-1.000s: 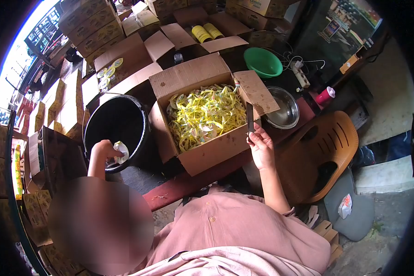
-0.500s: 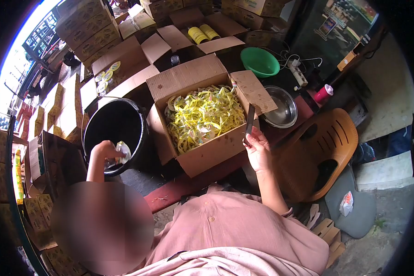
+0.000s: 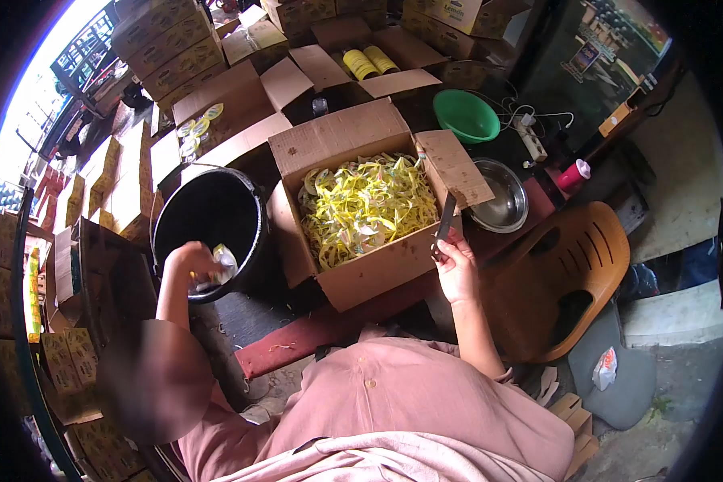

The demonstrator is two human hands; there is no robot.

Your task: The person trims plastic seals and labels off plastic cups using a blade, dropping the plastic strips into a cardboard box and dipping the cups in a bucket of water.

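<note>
My left hand [image 3: 191, 262] reaches over the near rim of a black bucket [image 3: 259, 241], palm down. Its fingers are closed on a small clear plastic cup [image 3: 224, 262], partly hidden and blurred. In the air by the near right corner of a cardboard box [image 3: 377, 273], my right hand [image 3: 458, 261] grips a dark, narrow-bladed knife [image 3: 445, 221], its blade upright. The open box is heaped with yellow and white printed plastic strips [image 3: 369, 205]. The knife tip overlaps the box's right flap in view; contact cannot be told.
Right of the box are a metal bowl [image 3: 502, 197], a green basin [image 3: 466, 116], a power strip [image 3: 530, 138] and a pink spool [image 3: 574, 175]. A brown plastic chair [image 3: 594, 249] stands at the right. Behind, another open carton [image 3: 233, 100] holds several round-lidded cups; stacked cartons [image 3: 169, 52] rise beyond.
The whole view has shifted slightly, with things appearing further right. My left hand stays at the bucket with the cup, and my right hand still holds the knife beside the box.
</note>
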